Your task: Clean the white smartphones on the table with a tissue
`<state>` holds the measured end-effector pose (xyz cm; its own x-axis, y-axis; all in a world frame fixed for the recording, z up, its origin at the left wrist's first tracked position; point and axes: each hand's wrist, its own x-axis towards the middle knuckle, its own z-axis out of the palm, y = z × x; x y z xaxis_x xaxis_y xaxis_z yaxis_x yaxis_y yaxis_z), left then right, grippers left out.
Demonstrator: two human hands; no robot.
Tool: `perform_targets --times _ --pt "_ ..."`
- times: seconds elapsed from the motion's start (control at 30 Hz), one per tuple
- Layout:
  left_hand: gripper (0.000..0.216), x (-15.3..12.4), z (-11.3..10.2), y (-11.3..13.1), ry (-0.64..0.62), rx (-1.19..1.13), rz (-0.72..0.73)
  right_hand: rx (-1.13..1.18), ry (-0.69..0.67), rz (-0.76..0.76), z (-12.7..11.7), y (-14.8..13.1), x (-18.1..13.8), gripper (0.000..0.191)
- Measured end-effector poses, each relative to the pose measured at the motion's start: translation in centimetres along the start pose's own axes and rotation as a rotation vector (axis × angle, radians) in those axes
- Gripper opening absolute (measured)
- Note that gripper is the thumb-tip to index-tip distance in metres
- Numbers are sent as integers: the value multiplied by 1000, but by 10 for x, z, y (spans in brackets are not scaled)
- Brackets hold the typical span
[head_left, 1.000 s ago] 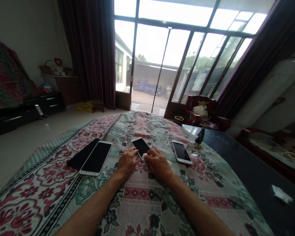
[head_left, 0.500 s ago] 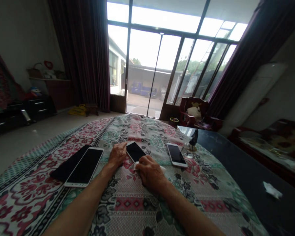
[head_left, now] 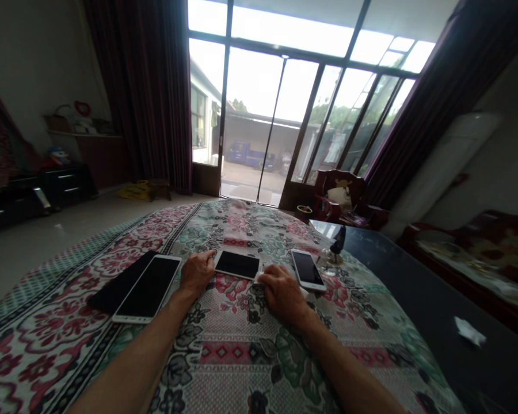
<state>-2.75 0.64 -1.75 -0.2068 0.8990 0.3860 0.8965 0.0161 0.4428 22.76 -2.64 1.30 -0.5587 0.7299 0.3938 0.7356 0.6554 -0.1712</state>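
Note:
A white-framed smartphone lies nearly crosswise in the middle, its dark screen facing up. The fingers of my left hand are closed on its left end. At the right end is my right hand, closed around a crumpled white tissue, which shows only partly past the fingers. Just beyond that hand rests a second white smartphone, screen up. Left of my left arm, a larger white-edged phone overlaps a dark flat case.
A floral cloth covers the table. Toward the right edge stands a small dark figurine on a clear base. A crumpled white tissue lies on the black surface at the right. Beyond are a wooden chair and glass doors.
The middle phone has turned from a slant to almost crosswise. My left hand has shifted slightly left, and my right hand has moved right with the tissue.

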Motion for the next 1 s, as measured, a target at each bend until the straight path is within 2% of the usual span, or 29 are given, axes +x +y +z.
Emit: perform_targets --times 0.2,0.47,0.57,0.8,1.0 --pt "38 2 -1 -1 -26 -25 -42 -19 -29 17 7 -3 5 27" --pt "35 1 -2 0 -28 -46 -41 -108 -42 1 23 -28 25 18" --pt "35 1 -2 0 -27 -58 -29 -101 -50 0 20 -27 26 20" --pt "35 0 -3 2 -38 -80 -32 -92 -80 40 -4 1 4 27" --pt "36 0 -1 3 -19 -67 -35 -127 -75 47 1 -6 9 26"
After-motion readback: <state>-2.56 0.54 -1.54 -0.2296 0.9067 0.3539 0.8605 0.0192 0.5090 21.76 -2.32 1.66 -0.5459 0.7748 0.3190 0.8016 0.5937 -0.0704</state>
